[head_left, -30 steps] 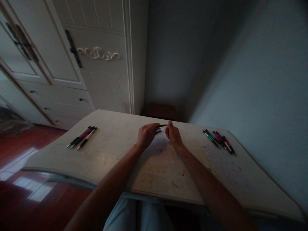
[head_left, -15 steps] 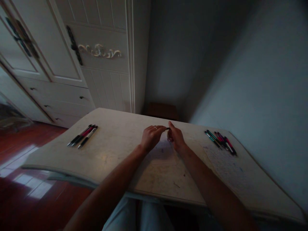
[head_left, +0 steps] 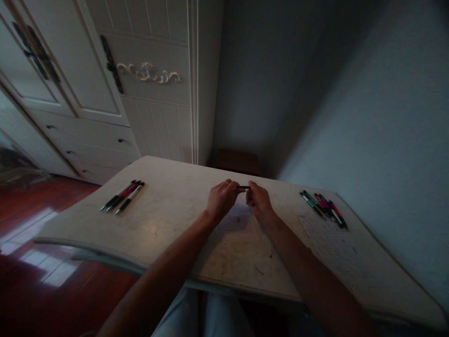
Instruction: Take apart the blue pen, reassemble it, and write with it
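Left hand (head_left: pixel 221 199) and right hand (head_left: pixel 257 201) each have their grip pinched on one end of a pen (head_left: pixel 243 187), which spans the small gap between them, level above the surface (head_left: pixel 168 220). Pen looks thin and dark; finer detail not resolvable.

Room, dim, light falling from the left. Table (head_left: pixel 168 220): pale, worn top with a curved near edge, marked with scribbles at the right. Wardrobe (head_left: pixel 140 93): white, panelled doors with dark metal handles and a scrolled ornament, drawers with small knobs below. Walls (head_left: pixel 368 117): plain, grey-blue, meeting in a corner behind the table. Floor (head_left: pixel 35 262): glossy red-brown wood with bright reflections. Small dark wooden piece (head_left: pixel 236 161) in the corner, kind unclear.
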